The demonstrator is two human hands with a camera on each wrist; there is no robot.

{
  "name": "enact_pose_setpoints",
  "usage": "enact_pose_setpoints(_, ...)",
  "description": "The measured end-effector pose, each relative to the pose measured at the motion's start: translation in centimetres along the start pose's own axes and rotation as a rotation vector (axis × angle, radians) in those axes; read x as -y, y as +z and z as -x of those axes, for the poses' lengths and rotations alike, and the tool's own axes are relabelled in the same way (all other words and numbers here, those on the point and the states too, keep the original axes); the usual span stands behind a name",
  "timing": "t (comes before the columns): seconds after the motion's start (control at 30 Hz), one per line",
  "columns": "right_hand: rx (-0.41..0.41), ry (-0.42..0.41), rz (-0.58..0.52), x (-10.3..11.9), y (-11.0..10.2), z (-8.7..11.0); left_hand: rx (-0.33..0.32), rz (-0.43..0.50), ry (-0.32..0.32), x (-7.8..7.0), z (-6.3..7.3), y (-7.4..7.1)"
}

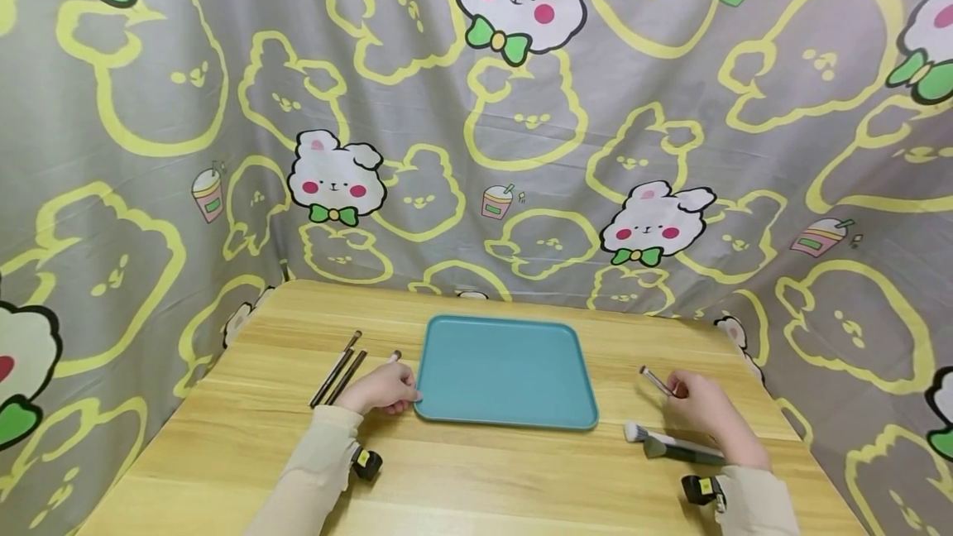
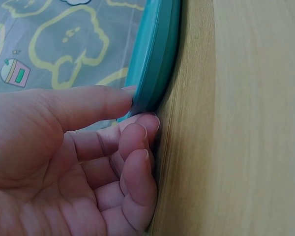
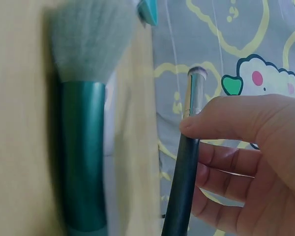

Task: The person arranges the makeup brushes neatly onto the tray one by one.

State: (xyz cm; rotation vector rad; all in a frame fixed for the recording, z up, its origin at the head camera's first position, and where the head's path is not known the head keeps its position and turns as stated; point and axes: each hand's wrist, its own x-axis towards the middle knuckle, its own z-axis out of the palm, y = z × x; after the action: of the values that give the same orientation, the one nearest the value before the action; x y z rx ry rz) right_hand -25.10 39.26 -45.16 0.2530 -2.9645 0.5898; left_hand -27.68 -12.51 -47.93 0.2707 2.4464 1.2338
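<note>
My left hand [image 1: 383, 390] is at the near left corner of a teal tray [image 1: 506, 375], which lies on the table. In the left wrist view the thumb presses on the tray's rim [image 2: 155, 54], with the other fingers curled beneath it. My right hand [image 1: 700, 408] pinches a slim makeup brush [image 3: 183, 172] with a dark handle and a silver ferrule, held above the table right of the tray. Beneath that hand lie a thick green makeup brush [image 3: 83, 157] and a white-tipped makeup brush [image 1: 636, 432], partly hidden by the arm.
Left of the tray, several slim dark-handled brushes [image 1: 332, 377] lie on the wooden table [image 1: 476, 478]. Another small brush [image 1: 395, 355] shows behind my left hand. A patterned curtain [image 1: 417, 106] encloses the table's back and sides.
</note>
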Motion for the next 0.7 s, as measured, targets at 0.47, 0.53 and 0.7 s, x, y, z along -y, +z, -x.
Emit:
enact_pose_setpoints(0.47,-0.021,-0.017,-0.012,2.1,-1.0,-1.7,-0.008,0.026,-0.026,0.2,-0.1,0.2)
enact_pose_setpoints(0.53,-0.021,-0.014,-0.014,2.5,-1.1,-2.1,-0.011,0.025,-0.025,0.1,-0.1,0.2)
enact_pose_setpoints(0.7,-0.027,-0.023,-0.011,3.6,-1.6,-2.9,-0.012,0.022,-0.017,0.1,-0.1,0.2)
